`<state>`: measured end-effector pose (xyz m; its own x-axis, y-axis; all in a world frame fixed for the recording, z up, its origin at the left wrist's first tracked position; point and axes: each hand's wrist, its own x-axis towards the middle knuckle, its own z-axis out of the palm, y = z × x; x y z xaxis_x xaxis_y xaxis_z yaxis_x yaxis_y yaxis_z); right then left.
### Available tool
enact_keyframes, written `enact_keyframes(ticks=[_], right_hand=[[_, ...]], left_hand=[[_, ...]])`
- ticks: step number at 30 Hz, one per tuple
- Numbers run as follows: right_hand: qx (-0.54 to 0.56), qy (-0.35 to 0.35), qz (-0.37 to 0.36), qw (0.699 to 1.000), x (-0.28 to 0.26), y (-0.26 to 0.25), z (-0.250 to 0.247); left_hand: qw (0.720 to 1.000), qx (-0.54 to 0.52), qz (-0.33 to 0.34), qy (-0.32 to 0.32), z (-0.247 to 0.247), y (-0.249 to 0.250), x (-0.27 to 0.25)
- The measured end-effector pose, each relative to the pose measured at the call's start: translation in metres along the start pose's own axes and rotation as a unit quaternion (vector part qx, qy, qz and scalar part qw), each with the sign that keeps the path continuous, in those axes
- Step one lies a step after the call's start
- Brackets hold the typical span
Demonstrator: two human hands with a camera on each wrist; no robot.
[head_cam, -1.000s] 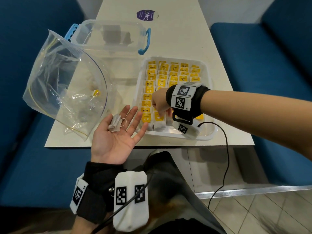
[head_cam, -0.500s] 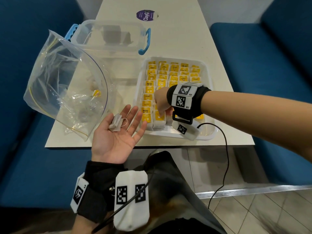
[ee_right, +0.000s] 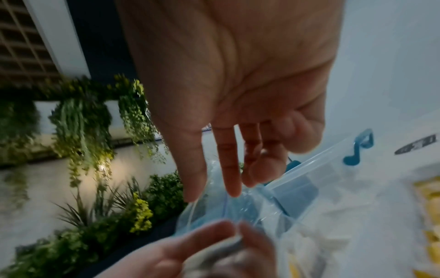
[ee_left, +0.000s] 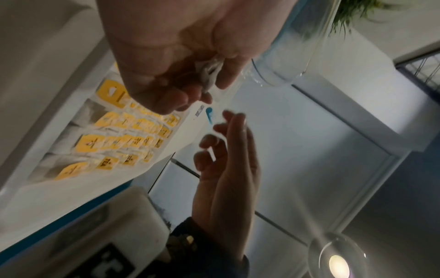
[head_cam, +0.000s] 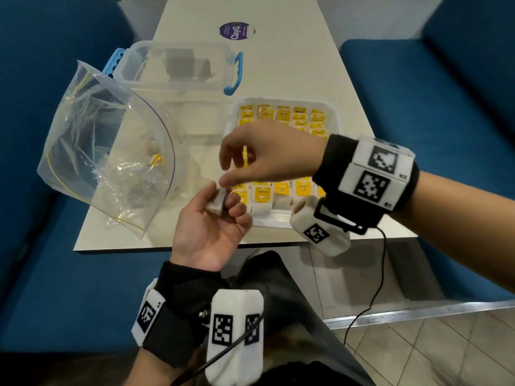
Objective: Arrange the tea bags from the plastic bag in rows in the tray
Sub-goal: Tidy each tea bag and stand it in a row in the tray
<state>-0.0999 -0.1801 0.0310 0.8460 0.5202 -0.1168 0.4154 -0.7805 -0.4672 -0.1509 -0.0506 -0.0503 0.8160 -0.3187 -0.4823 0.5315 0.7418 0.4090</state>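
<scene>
A: Looking down from the head view, the left hand (head_cam: 207, 235) lies palm-up just in front of the surface (head_cam: 278, 65), its fingers (head_cam: 237, 210) curled round one tea bag (head_cam: 216, 203). The right hand (head_cam: 267, 154) hangs directly above it, thumb and forefinger drawn close together but clamped on nothing.

B: So which way does the bag lie from those fingers?

A: Just below their tips, its long axis seeming to point away from the person, though it is small and partly hidden. The right hand is the nearer free one, so it likely takes the bag. The tray (head_cam: 333, 114) sits just behind both hands, the plastic bag (head_cam: 111, 151) to its left, a clear box (head_cam: 178, 68) behind.

B: Counts?

A: One tea bag in hand, one tray, one plastic bag, one box. The rows of yellow-tagged bags (head_cam: 281, 114) run five across; the right hand hides too many for a total.

B: And the left wrist view?

A: It shows the bag (ee_left: 209, 75) creased in the curled fingers (ee_left: 166, 99), with the right hand (ee_left: 228, 169) close below in the picture, fingers loosely bent.

B: Right wrist?

A: The right-hand fingers (ee_right: 228, 169) point down, slightly spread and holding nothing, toward the left hand (ee_right: 190, 252); the bag there is too blurred to make out.
</scene>
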Motion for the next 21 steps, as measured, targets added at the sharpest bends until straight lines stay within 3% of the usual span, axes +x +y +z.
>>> enact_keyframes(ticks=[10,21], right_hand=[[0.051,-0.004,-0.013,0.999,-0.021,0.002,0.027],[0.111,0.075,0.022,0.991,-0.031,0.003,0.034]], left_hand=[[0.999,0.043,-0.021,-0.006,0.012,-0.01,-0.003],[0.994,0.107,0.022,-0.019,0.015,-0.008,-0.009]])
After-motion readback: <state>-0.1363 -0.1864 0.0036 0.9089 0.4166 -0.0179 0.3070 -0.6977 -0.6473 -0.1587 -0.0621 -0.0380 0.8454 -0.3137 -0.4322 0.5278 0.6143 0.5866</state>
